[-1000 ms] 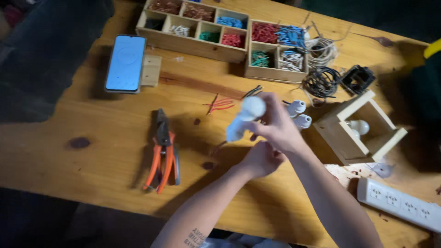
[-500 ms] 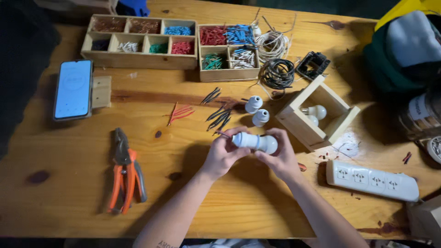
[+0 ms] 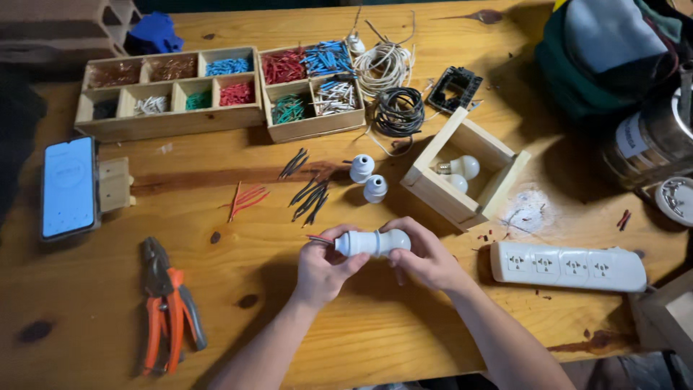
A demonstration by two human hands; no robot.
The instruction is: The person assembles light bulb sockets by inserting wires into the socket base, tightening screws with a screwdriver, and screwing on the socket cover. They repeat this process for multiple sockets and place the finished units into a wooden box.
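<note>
Over the wooden table (image 3: pixel 447 339) both my hands hold a white bulb screwed into a white lamp holder (image 3: pixel 372 243), lying sideways. My left hand (image 3: pixel 323 267) grips the holder end, where short wire ends stick out to the left. My right hand (image 3: pixel 427 256) wraps the bulb end. Two more white lamp holders (image 3: pixel 368 178) stand just beyond, next to loose black wire pieces (image 3: pixel 307 195) and red wire pieces (image 3: pixel 245 199).
A small wooden box (image 3: pixel 462 173) with two bulbs sits ahead on the right. A white power strip (image 3: pixel 570 266), orange pliers (image 3: pixel 167 307), a phone (image 3: pixel 68 188), wooden trays of coloured wire bits (image 3: pixel 216 90), wire coils (image 3: pixel 393 87) and a bag (image 3: pixel 606 50) surround the hands.
The bulb and holder came down from upright in my right hand alone to lying sideways between both hands. The view has shifted left.
</note>
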